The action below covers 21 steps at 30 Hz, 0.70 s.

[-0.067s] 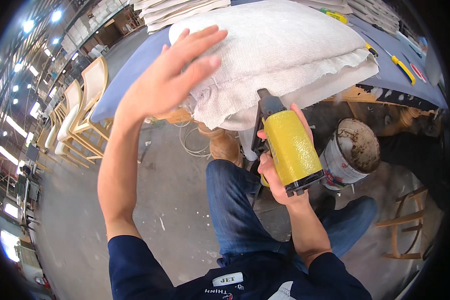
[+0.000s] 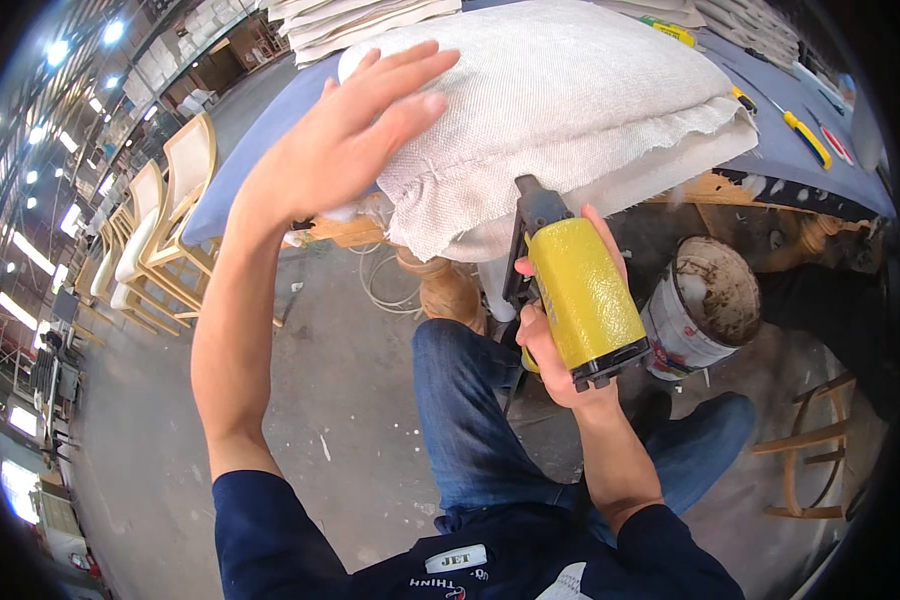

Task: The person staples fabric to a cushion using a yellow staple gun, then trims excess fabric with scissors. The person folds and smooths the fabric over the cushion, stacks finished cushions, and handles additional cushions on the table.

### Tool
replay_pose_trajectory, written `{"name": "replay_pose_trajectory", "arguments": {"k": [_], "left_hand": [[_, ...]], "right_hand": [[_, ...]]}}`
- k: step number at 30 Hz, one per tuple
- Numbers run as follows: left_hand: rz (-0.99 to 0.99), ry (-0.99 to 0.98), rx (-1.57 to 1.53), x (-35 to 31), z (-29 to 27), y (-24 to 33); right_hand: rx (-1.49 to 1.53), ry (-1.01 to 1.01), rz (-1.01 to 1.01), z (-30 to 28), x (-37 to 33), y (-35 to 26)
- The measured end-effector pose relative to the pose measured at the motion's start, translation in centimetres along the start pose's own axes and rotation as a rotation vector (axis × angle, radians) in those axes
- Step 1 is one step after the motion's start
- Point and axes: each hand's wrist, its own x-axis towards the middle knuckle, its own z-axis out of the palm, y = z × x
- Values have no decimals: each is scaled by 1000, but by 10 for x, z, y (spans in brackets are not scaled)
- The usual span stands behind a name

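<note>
A cushion-like upholstered piece (image 2: 570, 80) in off-white woven fabric lies on the blue-covered bench (image 2: 240, 185). Its loose, frayed fabric edge hangs toward me over the front. My left hand (image 2: 345, 140) is over the piece's left side, fingers stretched and apart, gripping nothing; whether the palm touches the fabric I cannot tell. My right hand (image 2: 545, 345) is wrapped round a yellow and black staple gun (image 2: 585, 290). The gun's black nose points away from me, at the hanging fabric edge; contact is hard to make out.
Yellow-handled screwdrivers (image 2: 808, 140) lie on the bench at right. Stacked fabric pieces (image 2: 350, 25) are at the back. Below right stand a dirty white bucket (image 2: 665, 330) and a wooden stool (image 2: 805, 440). Wooden chairs (image 2: 175, 190) line up at left. A pale hose (image 2: 375, 290) coils on the floor.
My left hand has shifted slightly up and away, uncovering a little more of the fabric's left corner. The right hand and staple gun look almost unmoved.
</note>
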Motion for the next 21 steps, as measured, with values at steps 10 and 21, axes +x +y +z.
{"name": "replay_pose_trajectory", "arguments": {"k": [10, 21], "left_hand": [[169, -40, 253, 15, 28, -1], [205, -4, 300, 20, 29, 1]], "right_hand": [[-93, -138, -125, 3, 12, 9], [-78, -64, -86, 12, 15, 16]]}}
